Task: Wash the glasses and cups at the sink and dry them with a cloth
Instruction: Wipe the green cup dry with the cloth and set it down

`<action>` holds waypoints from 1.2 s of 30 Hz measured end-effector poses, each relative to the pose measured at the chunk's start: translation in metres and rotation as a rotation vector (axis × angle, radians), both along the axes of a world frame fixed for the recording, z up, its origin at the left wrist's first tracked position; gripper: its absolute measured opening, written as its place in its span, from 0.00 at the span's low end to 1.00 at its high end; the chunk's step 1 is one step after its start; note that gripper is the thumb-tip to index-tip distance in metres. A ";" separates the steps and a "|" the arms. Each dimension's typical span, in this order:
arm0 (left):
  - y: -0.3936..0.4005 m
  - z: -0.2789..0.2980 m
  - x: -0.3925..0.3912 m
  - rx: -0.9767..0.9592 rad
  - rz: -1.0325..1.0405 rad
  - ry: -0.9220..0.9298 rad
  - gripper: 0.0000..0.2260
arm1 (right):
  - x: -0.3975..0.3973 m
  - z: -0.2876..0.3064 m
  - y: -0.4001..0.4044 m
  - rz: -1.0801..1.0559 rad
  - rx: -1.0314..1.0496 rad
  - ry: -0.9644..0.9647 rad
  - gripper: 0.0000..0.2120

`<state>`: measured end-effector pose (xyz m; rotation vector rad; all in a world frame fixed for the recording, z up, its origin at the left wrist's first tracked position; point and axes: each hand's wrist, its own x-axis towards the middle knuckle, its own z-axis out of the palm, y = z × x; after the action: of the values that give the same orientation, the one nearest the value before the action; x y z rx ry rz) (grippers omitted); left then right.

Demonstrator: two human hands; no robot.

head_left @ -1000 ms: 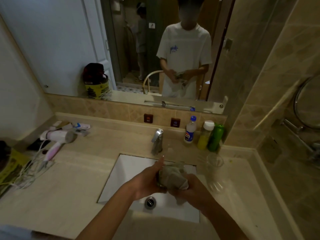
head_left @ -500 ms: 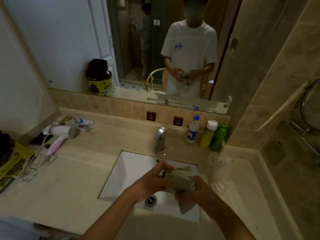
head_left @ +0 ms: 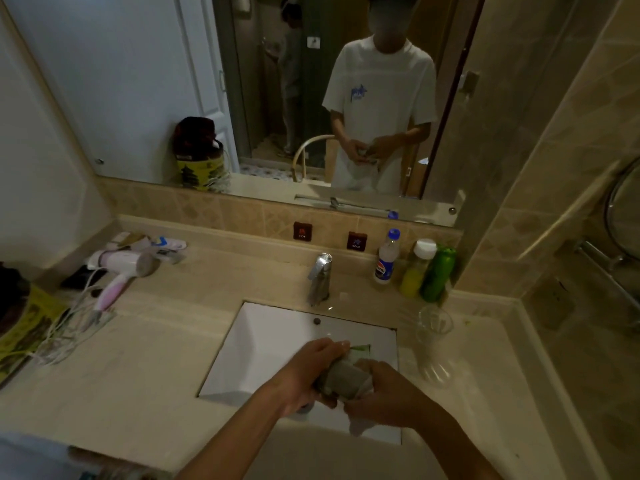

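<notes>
On the far left of the counter [head_left: 145, 358] lies a hair dryer [head_left: 119, 268], well clear of the work. Over the sink [head_left: 263, 341], your left hand [head_left: 304, 372] is closed around the grey cloth [head_left: 343, 379], fingers wrapped over its upper side. Your right hand [head_left: 384, 396] grips the same bundle from the other side, with a loose tail of cloth hanging below. A green-tinted rim shows just above the bundle; I judge a cup is wrapped inside, though its shape cannot be confirmed. Expect it to be wet, slippery and breakable: hold it through the cloth around the body, not by the rim. To the right, a clear glass [head_left: 434, 344] stands upright on the counter just beside the sink, near the bottles [head_left: 415, 268]. It looks thin-walled and top-heavy; take it low around the stem end.
</notes>
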<state>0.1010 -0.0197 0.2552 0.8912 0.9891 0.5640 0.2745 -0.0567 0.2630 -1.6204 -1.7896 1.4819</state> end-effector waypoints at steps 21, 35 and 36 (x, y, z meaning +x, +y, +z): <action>0.025 0.016 -0.005 0.043 -0.295 0.204 0.31 | 0.015 0.013 0.022 0.163 -0.166 0.443 0.13; 0.035 -0.003 0.016 0.058 0.287 -0.084 0.29 | 0.002 0.008 0.017 -0.571 0.246 0.730 0.07; 0.036 -0.001 0.022 0.036 0.330 -0.137 0.31 | -0.008 0.005 0.017 -0.566 0.293 0.617 0.05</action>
<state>0.1232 0.0165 0.2543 0.7135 1.0098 0.9133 0.2660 -0.0395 0.2680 -1.1976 -1.0345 1.1967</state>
